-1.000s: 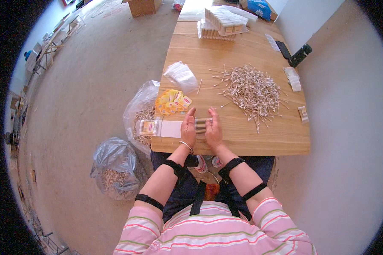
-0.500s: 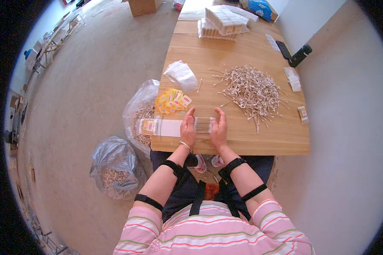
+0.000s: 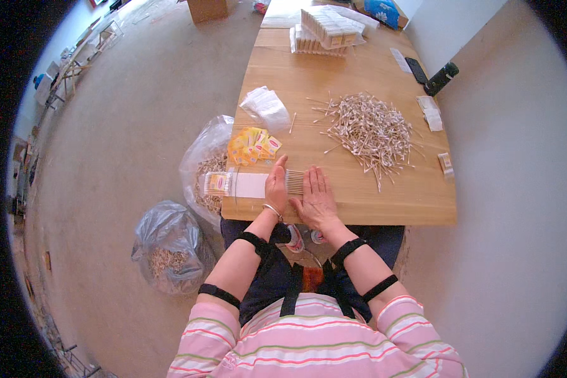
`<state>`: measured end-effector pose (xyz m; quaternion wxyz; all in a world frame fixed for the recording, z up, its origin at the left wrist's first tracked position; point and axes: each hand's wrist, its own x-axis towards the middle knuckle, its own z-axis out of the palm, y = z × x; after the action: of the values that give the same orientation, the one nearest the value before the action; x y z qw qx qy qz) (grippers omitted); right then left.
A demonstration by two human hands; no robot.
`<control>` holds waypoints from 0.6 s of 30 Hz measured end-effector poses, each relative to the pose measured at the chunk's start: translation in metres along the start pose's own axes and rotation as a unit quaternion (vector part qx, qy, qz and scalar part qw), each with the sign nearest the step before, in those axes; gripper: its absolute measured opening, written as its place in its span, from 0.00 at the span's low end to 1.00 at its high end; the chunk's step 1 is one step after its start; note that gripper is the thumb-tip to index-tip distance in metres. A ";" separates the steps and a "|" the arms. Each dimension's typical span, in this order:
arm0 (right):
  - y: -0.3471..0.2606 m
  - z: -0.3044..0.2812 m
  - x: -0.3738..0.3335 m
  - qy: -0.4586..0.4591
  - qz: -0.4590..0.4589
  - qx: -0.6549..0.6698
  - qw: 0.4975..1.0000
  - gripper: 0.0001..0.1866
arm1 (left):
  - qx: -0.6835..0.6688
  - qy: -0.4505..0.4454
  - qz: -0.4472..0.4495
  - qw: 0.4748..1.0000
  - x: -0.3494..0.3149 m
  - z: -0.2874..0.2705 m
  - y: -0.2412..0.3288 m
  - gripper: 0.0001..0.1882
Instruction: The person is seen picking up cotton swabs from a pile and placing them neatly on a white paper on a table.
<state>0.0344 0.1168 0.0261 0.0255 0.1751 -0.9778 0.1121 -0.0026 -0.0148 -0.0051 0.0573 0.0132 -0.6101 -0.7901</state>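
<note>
One row of cotton swabs (image 3: 294,183) lies on the surface (image 3: 384,205). Left hand (image 3: 275,184): on edge at the row's 9 o'clock, fingers extended, gripping nothing visible. Right hand (image 3: 317,201): laid flat, palm down, at 4 o'clock; contents beneath, if any, cannot be told. Caution: uneven palm pressure could roll or skew the swabs; a sweep toward 2 o'clock could mix them into the loose pile (image 3: 370,133).
</note>
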 end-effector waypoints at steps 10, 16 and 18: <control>-0.001 -0.001 -0.001 -0.045 0.023 0.013 0.999 0.52 | 0.290 -0.042 0.099 0.951 -0.037 -0.015 0.035 0.21; 0.000 0.003 -0.001 -0.030 0.009 -0.029 0.999 0.49 | 0.537 -0.178 0.109 0.818 -0.064 -0.014 0.061 0.25; -0.002 0.001 -0.001 -0.020 -0.002 -0.075 0.997 0.47 | 0.554 -0.182 0.114 0.805 -0.066 -0.013 0.059 0.26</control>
<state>0.0361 0.1152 0.0254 0.0191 0.1772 -0.9834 0.0349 0.0681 -0.0354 0.0458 0.0184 -0.1709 -0.9403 -0.2939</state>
